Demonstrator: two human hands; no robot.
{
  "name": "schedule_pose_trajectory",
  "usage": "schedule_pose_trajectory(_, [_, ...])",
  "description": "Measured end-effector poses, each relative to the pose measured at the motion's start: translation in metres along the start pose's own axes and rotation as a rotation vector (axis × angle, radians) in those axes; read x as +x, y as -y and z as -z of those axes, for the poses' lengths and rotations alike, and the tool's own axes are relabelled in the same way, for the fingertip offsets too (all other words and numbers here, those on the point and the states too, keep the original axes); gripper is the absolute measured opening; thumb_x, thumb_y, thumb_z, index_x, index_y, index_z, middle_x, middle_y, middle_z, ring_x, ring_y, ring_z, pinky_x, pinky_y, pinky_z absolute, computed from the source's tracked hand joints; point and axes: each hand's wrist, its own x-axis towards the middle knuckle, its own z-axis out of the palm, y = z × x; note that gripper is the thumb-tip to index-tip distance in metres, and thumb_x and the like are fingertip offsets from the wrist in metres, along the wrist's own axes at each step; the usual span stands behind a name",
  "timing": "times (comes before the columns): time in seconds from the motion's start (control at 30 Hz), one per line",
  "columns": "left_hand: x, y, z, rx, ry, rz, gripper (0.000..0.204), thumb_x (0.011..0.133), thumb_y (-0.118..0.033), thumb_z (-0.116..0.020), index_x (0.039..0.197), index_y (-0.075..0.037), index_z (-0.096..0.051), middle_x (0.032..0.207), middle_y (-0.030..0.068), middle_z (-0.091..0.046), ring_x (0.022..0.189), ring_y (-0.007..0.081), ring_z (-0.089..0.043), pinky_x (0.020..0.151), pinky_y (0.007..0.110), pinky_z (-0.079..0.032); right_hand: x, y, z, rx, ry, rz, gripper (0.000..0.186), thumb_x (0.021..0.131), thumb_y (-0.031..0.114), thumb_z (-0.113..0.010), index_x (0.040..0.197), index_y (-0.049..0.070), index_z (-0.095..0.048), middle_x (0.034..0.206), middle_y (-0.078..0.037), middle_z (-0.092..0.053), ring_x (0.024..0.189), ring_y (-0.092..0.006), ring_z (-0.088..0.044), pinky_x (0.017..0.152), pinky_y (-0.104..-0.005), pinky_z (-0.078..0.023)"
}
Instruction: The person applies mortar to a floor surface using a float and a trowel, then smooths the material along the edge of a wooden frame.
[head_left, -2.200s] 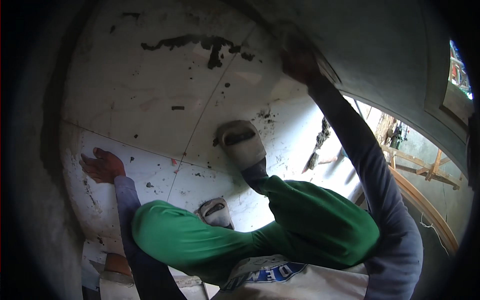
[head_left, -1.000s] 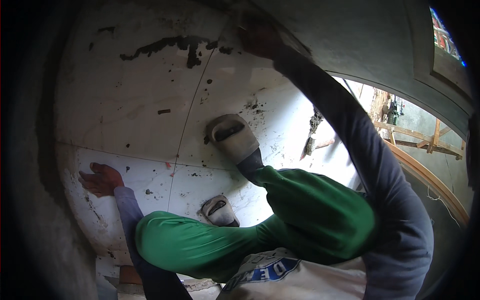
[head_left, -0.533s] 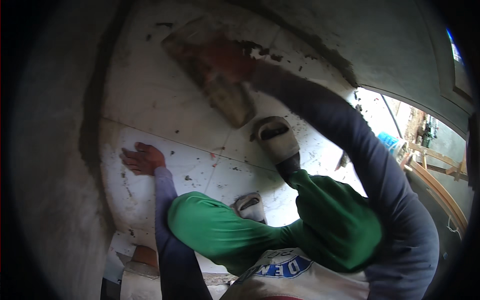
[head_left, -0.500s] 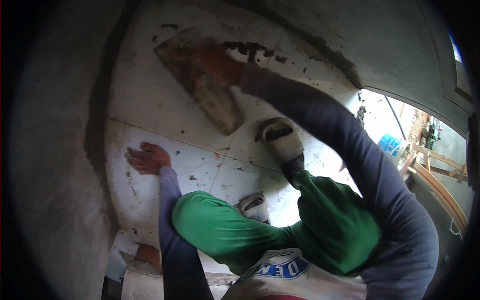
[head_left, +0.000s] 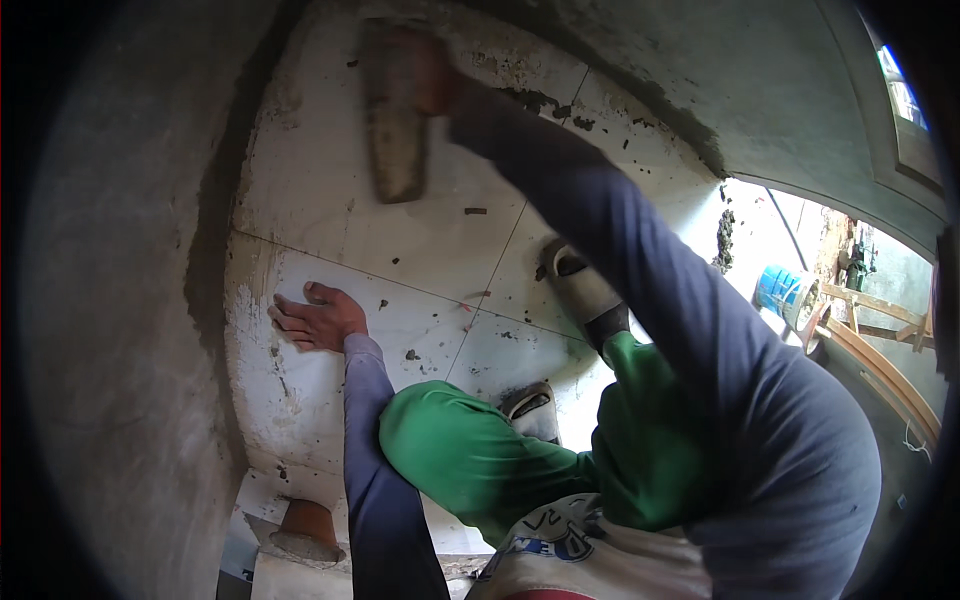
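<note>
My right hand point(head_left: 430, 72) is wrapped round a long, flat plastering float point(head_left: 398, 155), grey and tan with cement stains. Motion blurs both, and the grip is partly hidden. The float is over the far part of the white tiled floor point(head_left: 330, 190), with its narrow end toward me. Whether it touches the tiles I cannot tell. To the left, my left hand point(head_left: 320, 318) rests on a tile with its fingers spread, holding nothing.
Dark mortar crumbs point(head_left: 540, 103) lie scattered over the tiles. Damp mortar bands run along the grey walls point(head_left: 120, 250). Near my left forearm stands a brown pot-like container point(head_left: 307, 527). A blue and white bucket point(head_left: 783, 290) and wooden pieces point(head_left: 880, 375) are at the right. My sandalled feet are between.
The right hand and float have moved farther away, and the float has turned from a slant to nearly straight up and down. My left hand stays on the floor; the view has shifted slightly.
</note>
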Motion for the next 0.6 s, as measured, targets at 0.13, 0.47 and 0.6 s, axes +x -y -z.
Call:
schedule_pose_trajectory(0.13, [0.012,0.020,0.003,0.042,-0.031,0.017,0.070,0.106,-0.049,-0.056,0.163,-0.009,-0.045,0.172,0.0136,-0.037,0.161,0.0336,-0.030,0.125,0.055,-0.023,-0.108,0.021,0.103,0.033,-0.184,-0.356,0.021,0.103,0.035,-0.066,0.106,0.014,-0.064,0.075,-0.004,-0.057,0.068,-0.0211,-0.060,0.066,-0.0414,-0.054])
schedule_pose_trajectory(0.47, [0.005,0.029,-0.012,0.024,-0.148,-0.041,0.071,0.102,-0.055,-0.056,0.158,-0.011,-0.052,0.166,0.0165,-0.045,0.150,0.0377,-0.042,0.116,0.057,-0.032,-0.181,0.236,0.128,0.749,-0.433,-0.514,0.036,0.095,0.044,-0.064,0.088,0.008,-0.069,0.073,-0.009,-0.061,0.068,-0.0252,-0.064,0.071,-0.0427,-0.060])
schedule_pose_trajectory(0.6, [0.001,0.031,-0.006,0.087,-0.132,-0.043,0.072,0.101,-0.058,-0.055,0.157,-0.013,-0.054,0.167,0.0146,-0.045,0.147,0.0369,-0.046,0.112,0.056,-0.038,-0.199,0.323,0.104,0.228,-0.285,-0.532,0.034,0.102,0.035,-0.066,0.105,0.002,-0.073,0.073,-0.009,-0.062,0.064,-0.0187,-0.065,0.059,-0.0367,-0.057])
